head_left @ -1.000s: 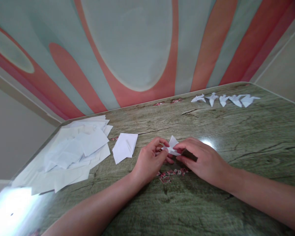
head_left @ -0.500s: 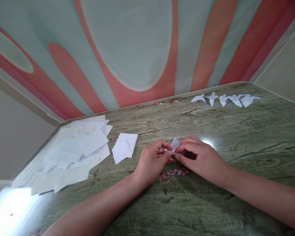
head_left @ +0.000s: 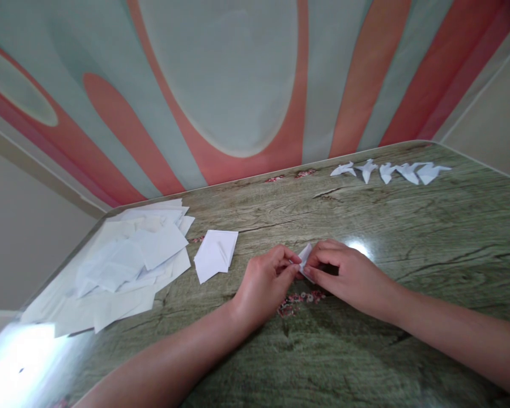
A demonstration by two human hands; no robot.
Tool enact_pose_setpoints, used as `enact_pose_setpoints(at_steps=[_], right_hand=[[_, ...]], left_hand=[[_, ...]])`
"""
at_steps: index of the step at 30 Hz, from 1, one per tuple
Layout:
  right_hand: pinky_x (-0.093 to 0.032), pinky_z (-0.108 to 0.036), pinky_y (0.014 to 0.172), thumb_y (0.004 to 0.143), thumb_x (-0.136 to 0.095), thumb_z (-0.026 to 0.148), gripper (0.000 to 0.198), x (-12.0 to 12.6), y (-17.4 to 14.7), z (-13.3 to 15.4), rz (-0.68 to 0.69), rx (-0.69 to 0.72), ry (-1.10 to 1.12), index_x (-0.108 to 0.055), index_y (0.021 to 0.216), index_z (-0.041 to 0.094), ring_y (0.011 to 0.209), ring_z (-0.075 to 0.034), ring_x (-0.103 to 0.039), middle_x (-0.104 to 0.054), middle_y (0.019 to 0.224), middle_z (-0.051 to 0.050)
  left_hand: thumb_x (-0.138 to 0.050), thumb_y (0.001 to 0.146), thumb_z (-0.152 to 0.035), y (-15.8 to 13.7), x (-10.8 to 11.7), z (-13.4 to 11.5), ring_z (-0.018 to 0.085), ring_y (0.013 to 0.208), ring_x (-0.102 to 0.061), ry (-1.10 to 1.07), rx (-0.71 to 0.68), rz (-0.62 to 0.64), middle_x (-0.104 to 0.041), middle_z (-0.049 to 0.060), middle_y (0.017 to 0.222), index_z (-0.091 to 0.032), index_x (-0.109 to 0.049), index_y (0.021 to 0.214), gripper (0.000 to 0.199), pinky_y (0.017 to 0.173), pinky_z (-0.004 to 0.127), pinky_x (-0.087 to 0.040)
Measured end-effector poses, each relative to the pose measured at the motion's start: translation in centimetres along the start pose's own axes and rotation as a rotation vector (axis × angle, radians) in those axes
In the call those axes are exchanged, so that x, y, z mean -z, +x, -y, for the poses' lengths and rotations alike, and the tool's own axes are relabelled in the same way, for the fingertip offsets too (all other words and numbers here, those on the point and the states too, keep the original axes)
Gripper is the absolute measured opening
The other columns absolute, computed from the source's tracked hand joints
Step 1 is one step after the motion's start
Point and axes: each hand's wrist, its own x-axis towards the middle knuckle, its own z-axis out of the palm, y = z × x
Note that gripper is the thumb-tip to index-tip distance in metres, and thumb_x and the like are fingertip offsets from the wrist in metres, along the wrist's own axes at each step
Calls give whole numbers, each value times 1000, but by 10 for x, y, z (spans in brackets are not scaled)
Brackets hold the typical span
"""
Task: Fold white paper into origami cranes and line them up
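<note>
A small piece of folded white paper [head_left: 305, 256] is pinched between both hands, just above the table's middle. My left hand [head_left: 268, 277] grips its left side between thumb and fingertips. On the right side, my right hand [head_left: 344, 271] pinches it with thumb and forefinger. Fingers cover most of the paper, so its full shape is hidden. Left of my left hand lies a small stack of folded white paper [head_left: 215, 258], flat on the table.
A loose, spread pile of white paper sheets [head_left: 127, 260] covers the table's left side. Several folded paper birds [head_left: 386, 171] stand in a row near the back right edge. The wood-patterned table [head_left: 450, 243] meets a painted wall [head_left: 255, 164] behind.
The folded paper has turned between my fingers, its upright flap now leaning to the right. My fingertips have shifted slightly on it; everything else is still.
</note>
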Motion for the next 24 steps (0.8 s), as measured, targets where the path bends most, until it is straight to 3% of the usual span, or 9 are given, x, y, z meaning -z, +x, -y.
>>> enact_pose_setpoints(at_steps=[7, 11, 14, 17, 20, 24], right_hand=[[-40, -31, 71, 89, -53, 24, 22, 2, 1, -2, 26, 40, -22, -64, 70, 20, 75, -16, -56, -63, 71, 0], [-43, -31, 74, 92, -47, 25, 19, 4, -1, -3, 16, 38, 46, -66, 86, 23, 81, -16, -58, -66, 83, 0], [-43, -34, 81, 86, -59, 27, 13, 1, -3, -5, -69, 66, 25, -64, 98, 24, 91, -17, -58, -66, 96, -1], [-42, -36, 82, 80, -67, 23, 12, -3, -4, -8, -152, 179, -95, -64, 92, 21, 93, -20, -57, -66, 95, -2], [-41, -36, 78, 83, -63, 20, 1, -4, -4, -8, -188, 285, -165, -64, 84, 20, 87, -19, -57, -67, 88, -2], [-41, -36, 78, 86, -59, 18, 5, -2, -5, -4, -226, 345, -193, -64, 85, 20, 87, -19, -57, -67, 86, -3]], left_hand=[[-57, 84, -20, 3, -1, 2, 14, 70, -67, -181, 109, 19, -69, 2, 72, -16, -58, 88, 6, 66, 24, -51], [-58, 84, -22, 6, 3, 7, 15, 68, -68, -330, 169, 36, -69, 3, 70, -15, -55, 90, 9, 64, 25, -52], [-60, 82, -21, 9, 5, 8, 14, 65, -68, -413, 195, 7, -68, 2, 67, -15, -54, 89, 11, 61, 23, -52], [-62, 81, -20, 11, 7, 7, 14, 65, -69, -478, 219, -6, -68, 2, 66, -14, -53, 88, 13, 61, 23, -52], [-63, 80, -20, 11, 7, 6, 15, 65, -69, -514, 242, 3, -69, 3, 66, -14, -53, 86, 14, 61, 24, -52], [-64, 78, -19, 10, 5, 4, 14, 64, -68, -525, 260, 25, -69, 2, 66, -14, -54, 85, 12, 61, 23, -52]])
